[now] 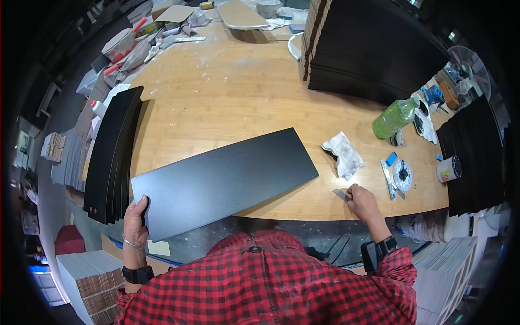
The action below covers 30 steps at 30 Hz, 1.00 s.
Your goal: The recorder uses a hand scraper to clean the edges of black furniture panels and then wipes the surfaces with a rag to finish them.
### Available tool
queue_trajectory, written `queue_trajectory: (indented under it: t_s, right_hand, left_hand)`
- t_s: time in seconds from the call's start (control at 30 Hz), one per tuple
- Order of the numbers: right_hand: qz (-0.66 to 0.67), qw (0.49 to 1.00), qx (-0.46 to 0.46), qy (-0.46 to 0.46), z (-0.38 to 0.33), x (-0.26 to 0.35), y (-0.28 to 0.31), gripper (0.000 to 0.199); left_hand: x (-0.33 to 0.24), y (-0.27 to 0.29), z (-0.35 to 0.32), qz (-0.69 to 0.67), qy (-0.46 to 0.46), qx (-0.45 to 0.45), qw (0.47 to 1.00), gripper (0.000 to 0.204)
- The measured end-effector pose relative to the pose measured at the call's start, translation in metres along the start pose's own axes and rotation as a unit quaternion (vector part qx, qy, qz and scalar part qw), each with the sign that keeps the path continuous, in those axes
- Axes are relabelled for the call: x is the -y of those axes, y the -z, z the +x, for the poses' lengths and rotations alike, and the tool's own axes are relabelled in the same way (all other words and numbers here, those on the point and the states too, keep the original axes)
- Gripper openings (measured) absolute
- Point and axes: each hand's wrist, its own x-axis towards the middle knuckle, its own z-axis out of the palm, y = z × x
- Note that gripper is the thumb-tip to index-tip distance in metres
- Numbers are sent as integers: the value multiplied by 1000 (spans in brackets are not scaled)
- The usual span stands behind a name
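Observation:
My left hand (136,221) grips the near left corner of a long black board (227,181), thumb on its upper face. The board slants across the front of the wooden table, its left end past the table's edge. By the table's front edge on the right, my right hand (364,205) is closed round a small flat scraper (340,194), whose grey blade points left. Just beyond that hand lies a crumpled white cloth (344,155). To its right are a blue-and-white knife-like tool (388,179) and a round white lid smeared with black paste (402,173).
Several black boards (112,151) stand on the left; a tall black stack (357,54) rises at the far right. More dark boards (474,157) line the right edge, near a small tin (449,169). A green bottle (394,118) stands on the table (216,97).

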Motion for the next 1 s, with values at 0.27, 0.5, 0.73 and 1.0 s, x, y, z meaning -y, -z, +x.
queue_trajectory:
  t_s: [0.27,0.5,0.73,1.0]
  right_hand:
    - [81,995,55,11,-8,3,18,13]
    - [246,953,-127,126,40,84,12,13]
    - [190,949,-199,154,93,147,-6,15]
    - [181,954,-170,170,102,149,-16,17]
  left_hand:
    - [9,3,-9,-3,6,-34,999,29]
    - [26,11,-12,-15,25,-9,1000,32]
    - [24,2,-23,-16,22,-21,999,33]
    - [26,5,-27,-12,29,-35,999,34]
